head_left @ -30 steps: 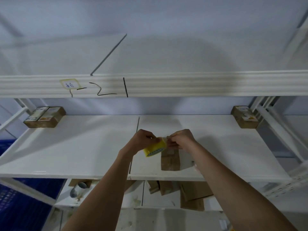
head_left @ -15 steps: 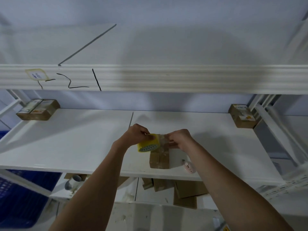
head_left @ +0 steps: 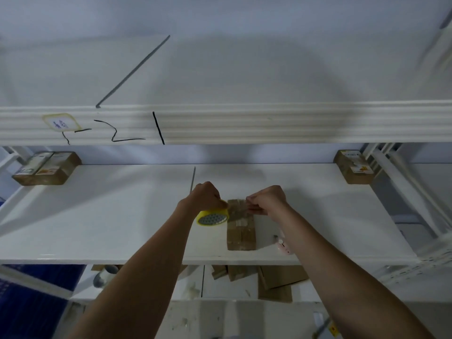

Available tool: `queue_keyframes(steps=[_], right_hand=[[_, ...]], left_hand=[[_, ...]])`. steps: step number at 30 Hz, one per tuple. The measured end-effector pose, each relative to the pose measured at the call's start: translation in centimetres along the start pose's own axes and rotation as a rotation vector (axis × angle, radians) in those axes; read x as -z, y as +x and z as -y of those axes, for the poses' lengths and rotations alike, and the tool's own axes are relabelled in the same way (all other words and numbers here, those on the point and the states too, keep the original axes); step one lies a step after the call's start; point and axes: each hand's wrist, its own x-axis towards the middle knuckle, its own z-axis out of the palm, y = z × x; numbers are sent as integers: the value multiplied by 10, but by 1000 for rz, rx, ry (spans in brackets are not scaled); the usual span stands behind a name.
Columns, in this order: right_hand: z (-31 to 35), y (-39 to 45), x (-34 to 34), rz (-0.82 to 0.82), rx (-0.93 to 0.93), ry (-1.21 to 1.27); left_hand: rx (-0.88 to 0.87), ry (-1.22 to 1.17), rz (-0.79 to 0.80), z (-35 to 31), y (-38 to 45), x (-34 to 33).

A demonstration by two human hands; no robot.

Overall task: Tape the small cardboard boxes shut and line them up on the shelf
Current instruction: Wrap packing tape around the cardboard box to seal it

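Black handwritten "2 1" [head_left: 127, 130] on shelf beam [head_left: 269, 123]; sticker [head_left: 60, 122] writing illegible

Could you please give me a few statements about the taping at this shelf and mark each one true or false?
1. The left hand holds a yellow tape roll. True.
2. The box being taped sits on the floor. False: it rests on the shelf, near its front edge.
3. The right hand pinches the tape end over the box. True.
4. A pink cutter lies on the shelf, on the right of the box. True.
5. The back left corner of the shelf holds nothing. False: two boxes stand there side by side.
6. The back right corner holds three boxes. False: only the corner box shows there.
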Motion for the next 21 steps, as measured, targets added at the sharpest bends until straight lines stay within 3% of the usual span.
queue_keyframes(steps=[3, 12, 21], right_hand=[[-11, 3, 2, -38, -57, 14], [-29, 4, 15, -10, -157, 28], [-36, 5, 17, -31, -165, 8]], left_hand=[[5, 65, 38, 2, 5, -3], [-4, -188, 165, 18, 10, -12], [36, -47, 157, 34, 9, -31]])
